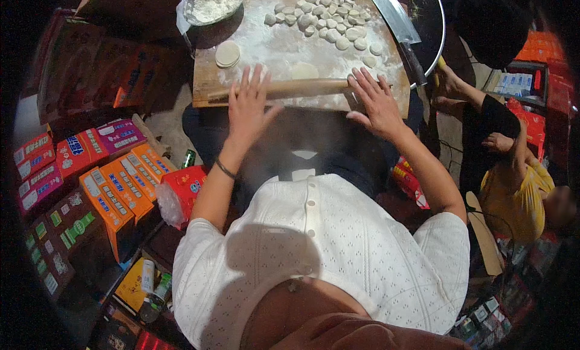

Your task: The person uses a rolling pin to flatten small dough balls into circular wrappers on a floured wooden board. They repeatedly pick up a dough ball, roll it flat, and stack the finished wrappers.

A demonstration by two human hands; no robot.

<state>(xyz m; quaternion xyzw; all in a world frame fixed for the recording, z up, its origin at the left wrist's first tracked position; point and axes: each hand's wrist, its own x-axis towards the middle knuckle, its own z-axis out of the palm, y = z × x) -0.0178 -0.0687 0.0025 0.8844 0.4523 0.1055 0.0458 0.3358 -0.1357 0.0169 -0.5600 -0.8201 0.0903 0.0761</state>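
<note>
A wooden rolling pin (pixel 308 88) lies across the near part of the floured wooden board (pixel 276 55). My left hand (pixel 250 107) rests flat over its left part, fingers spread. Over the right end lies my right hand (pixel 375 103), also flat with fingers apart. Just beyond the pin is a thin dough round (pixel 305 70); whether it extends under the pin is hidden. A small stack of dough wrappers (pixel 227 54) sits beyond my left hand. Farther back are many small dough pieces (pixel 333 17), with one flattened piece (pixel 369 61) nearest my right hand.
A bowl of flour (pixel 213 5) stands at the board's back left. Along its right side lies a cleaver (pixel 398 21), handle towards me. Stacked product boxes (pixel 115 187) fill the left. To the right sits another person (pixel 516 196) in a yellow top.
</note>
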